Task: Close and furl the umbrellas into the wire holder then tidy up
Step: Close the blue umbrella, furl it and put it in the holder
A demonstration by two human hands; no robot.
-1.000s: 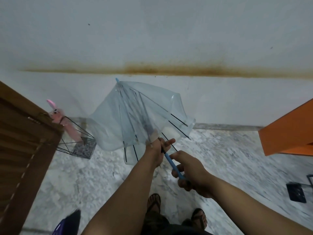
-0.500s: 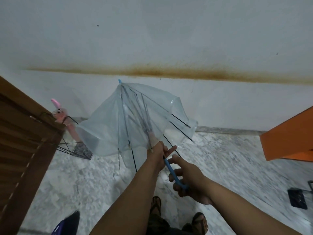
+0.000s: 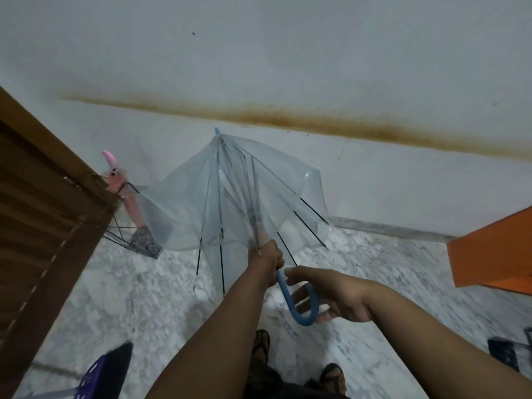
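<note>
Umbrellas here number two: the clear one fills the middle of the view, half folded, its transparent canopy sagging around the ribs. Its long axis runs from the blue tip, up and away near the wall, down toward the person to the blue hooked handle, so the tip points at the stained band on the wall. It hangs in the air above the marble floor, with open floor all around its lower edge and clear room to the right as far as the orange panel. A brown slatted door closes off the left side. The wire holder stands on the floor between that door and the canopy's left edge, partly covered by the canopy; a pink umbrella stands in it, handle up, its lower part hidden (blur makes the handle's figure hard to read). The left hand is clenched on the shaft just under the canopy. The right hand lies spread open behind the hook, its grip released, fingers touching the handle without closing. A purple object is cut off at the bottom edge, and sandalled feet show below
</note>
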